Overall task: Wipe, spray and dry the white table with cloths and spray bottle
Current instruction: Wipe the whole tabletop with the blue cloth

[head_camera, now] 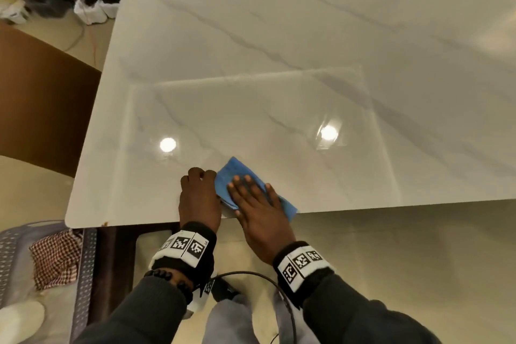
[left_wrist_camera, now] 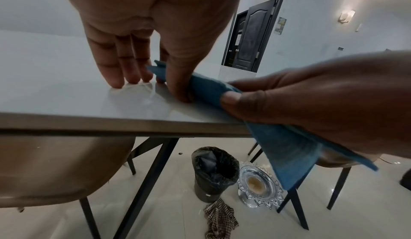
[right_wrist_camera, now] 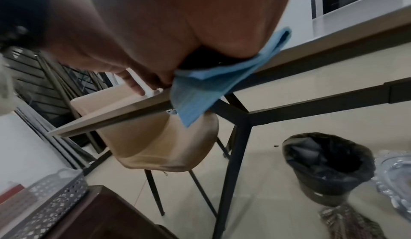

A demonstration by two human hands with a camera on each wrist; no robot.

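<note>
Blue cloth (head_camera: 243,176) lies folded at near edge of the white surface (head_camera: 279,36), long axis running far-left to near-right, its near-right corner hanging over the edge. Right hand (head_camera: 259,212) lies flat on it, fingers spread, pressing down w/ palm. Left hand (head_camera: 199,195) sits just left of the cloth, thumb and a finger pinching its left edge, other fingertips touching the surface. Right hand is on top, so probably it drives the wipe; bare surface lies far and to both sides. No spray bottle in view. Checkered cloth (left_wrist_camera: 220,220) lies on the floor by the bin (left_wrist_camera: 213,172).
</note>
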